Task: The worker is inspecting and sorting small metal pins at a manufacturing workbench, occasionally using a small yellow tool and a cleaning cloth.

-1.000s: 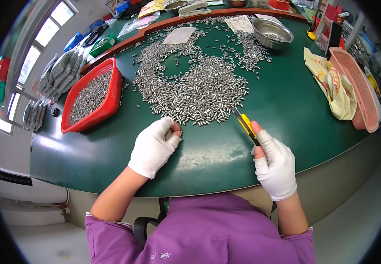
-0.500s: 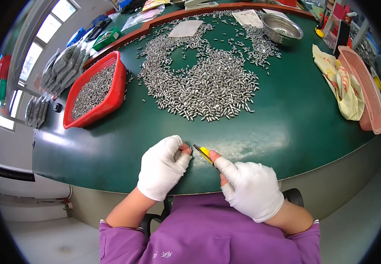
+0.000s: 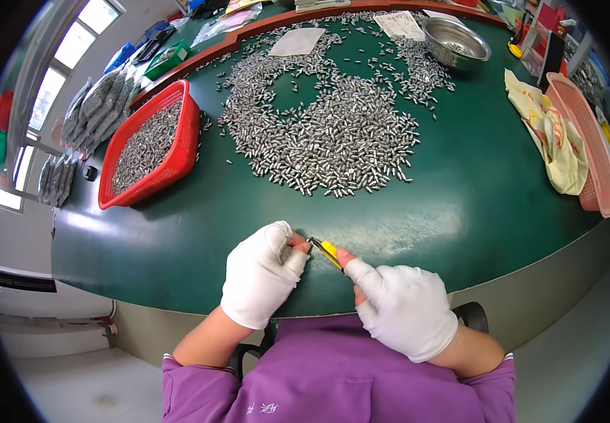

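The left hand (image 3: 259, 276) is pinching, with bare fingertips (image 3: 298, 240), something tiny, probably one metal pin (image 3: 309, 242); it is too small for me to be sure. The right hand (image 3: 407, 304) is gripping a yellow-and-black utility knife (image 3: 329, 249), whose tip is pointing at this pinch, at the green table's (image 3: 143, 257) near side. Such a pin should be light, stiff and rather slippery, so its sides are offering the best hold. Farther away, a pin heap (image 3: 340, 141) is lying, with a red basket (image 3: 191, 134) standing left.

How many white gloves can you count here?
2: one white glove on the left hand, another on the right hand, which grips the yellow tool. No others show, though some may be hidden.
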The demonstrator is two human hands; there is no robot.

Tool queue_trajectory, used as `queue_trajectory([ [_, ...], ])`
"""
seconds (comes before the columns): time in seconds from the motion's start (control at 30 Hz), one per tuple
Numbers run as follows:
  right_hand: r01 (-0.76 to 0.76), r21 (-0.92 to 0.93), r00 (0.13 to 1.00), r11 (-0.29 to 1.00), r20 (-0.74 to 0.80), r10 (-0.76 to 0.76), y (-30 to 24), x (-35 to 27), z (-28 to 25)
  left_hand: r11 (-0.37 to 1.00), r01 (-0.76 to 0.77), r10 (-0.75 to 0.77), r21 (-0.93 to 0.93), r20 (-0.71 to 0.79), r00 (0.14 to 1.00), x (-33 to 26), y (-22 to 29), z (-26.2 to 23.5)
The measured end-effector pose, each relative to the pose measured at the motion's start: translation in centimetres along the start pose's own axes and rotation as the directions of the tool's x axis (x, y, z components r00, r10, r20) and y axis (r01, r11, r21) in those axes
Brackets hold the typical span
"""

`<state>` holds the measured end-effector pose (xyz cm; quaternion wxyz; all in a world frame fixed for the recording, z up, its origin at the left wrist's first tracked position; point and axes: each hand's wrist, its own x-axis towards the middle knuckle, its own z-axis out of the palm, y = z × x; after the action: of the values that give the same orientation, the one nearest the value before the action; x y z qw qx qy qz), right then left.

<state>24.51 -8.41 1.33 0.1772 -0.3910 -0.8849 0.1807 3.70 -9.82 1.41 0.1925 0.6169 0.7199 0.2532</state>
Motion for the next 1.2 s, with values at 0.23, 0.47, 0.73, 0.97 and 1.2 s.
queue_trajectory([
  [0.23,0.017,0.004,0.999,1.000,0.049,-0.017,-0.3,0.0,-0.3,0.999,-0.045,0.045,-0.002,0.026,0.999,0.1,-0.2,-0.2],
  [0.47,-0.111,-0.107,0.959,0.988,-0.272,0.079,2.8,-0.2,-1.9,0.885,0.194,-0.083,-0.423,0.268,0.960,0.9,-0.9,-2.2],
  [0.73,-0.344,-0.440,0.880,0.830,-0.458,0.122,10.7,-0.1,-4.6,0.101,0.675,0.207,-0.730,0.680,0.704,3.2,-2.5,-2.1],
  [0.97,0.138,0.313,0.984,0.939,-0.154,-0.094,3.1,7.7,-3.6,0.071,0.702,0.230,-0.708,0.697,0.680,4.9,-1.8,-1.2],
  [1.2,0.109,0.469,0.992,0.876,0.010,-0.129,3.5,12.0,-1.0,0.003,0.681,0.268,-0.733,0.656,0.705,5.6,-3.6,-0.7],
])
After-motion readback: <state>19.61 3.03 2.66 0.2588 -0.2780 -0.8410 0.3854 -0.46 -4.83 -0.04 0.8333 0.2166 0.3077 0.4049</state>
